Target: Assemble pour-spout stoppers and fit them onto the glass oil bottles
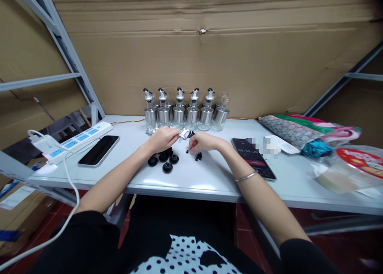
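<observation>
My left hand point(163, 138) holds a small white pourer spout point(183, 134) just above the white table point(209, 178). My right hand point(202, 141) rests on the table beside it, fingers curled over small black parts point(198, 156); whether it grips one I cannot tell. Several black round caps point(164, 160) lie just in front of my left hand. Behind both hands stands a row of several glass and steel oil bottles point(185, 112) with spouts fitted.
A white power strip point(74, 140) and a dark phone point(98, 150) lie at the left. Another phone point(254, 157) showing a timer lies right of my right hand. Bags point(299, 132) and plastic packets point(350, 166) sit at the far right. Cardboard lines the back wall.
</observation>
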Motion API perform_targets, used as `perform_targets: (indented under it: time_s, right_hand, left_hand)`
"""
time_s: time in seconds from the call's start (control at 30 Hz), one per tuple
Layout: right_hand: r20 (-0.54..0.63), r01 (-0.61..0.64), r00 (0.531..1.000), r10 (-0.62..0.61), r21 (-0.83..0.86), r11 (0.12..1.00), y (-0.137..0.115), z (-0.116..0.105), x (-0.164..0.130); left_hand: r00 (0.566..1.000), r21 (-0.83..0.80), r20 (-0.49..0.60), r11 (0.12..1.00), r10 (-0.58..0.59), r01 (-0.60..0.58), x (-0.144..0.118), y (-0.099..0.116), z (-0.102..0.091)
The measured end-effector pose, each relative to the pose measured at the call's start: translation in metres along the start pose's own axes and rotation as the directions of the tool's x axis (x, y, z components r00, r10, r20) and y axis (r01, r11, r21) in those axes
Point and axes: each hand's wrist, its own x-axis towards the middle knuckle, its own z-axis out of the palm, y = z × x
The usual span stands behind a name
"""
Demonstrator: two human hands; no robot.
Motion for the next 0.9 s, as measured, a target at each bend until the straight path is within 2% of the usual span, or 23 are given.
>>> perform_targets:
  time_s: [0.23, 0.47, 0.57, 0.63, 0.7, 0.77, 0.9]
  right_hand:
    - [-0.092, 0.079, 0.992, -0.083, -0.050, 0.996, -0.010, 0.006, 0.003]
    - [-0.066, 0.120, 0.990, -0.121, -0.018, 0.993, -0.016, 0.013, 0.006]
    - [-0.161, 0.130, 0.978, -0.130, -0.009, 0.991, -0.016, 0.008, 0.002]
    - [-0.291, 0.161, 0.945, -0.149, 0.019, 0.987, -0.015, 0.001, -0.001]
    - [-0.429, 0.199, 0.892, -0.138, 0.099, 0.975, -0.014, -0.006, -0.004]
    - [-0.500, 0.244, 0.862, -0.087, 0.258, 0.935, -0.012, -0.011, -0.006]
    - [-0.498, 0.321, 0.867, -0.002, 0.555, 0.767, -0.011, -0.014, -0.006]
  left_hand:
    - [1.000, 0.014, 0.009, 1.000, 0.002, -0.002, 0.000, 0.000, 0.000]
    - [1.000, 0.036, 0.019, 0.999, 0.004, -0.005, 0.000, 0.000, -0.001]
    - [1.000, 0.037, 0.017, 0.999, -0.004, 0.004, 0.000, 0.000, -0.001]
    - [1.000, 0.033, 0.013, 0.999, -0.009, 0.009, 0.000, 0.000, -0.002]
    - [1.000, 0.025, 0.006, 1.000, -0.010, 0.010, 0.001, 0.001, -0.002]
    - [1.000, 0.020, -0.002, 1.000, -0.011, 0.011, 0.001, 0.001, -0.003]
    - [1.000, 0.034, -0.013, 0.999, -0.009, 0.010, 0.001, 0.001, -0.003]
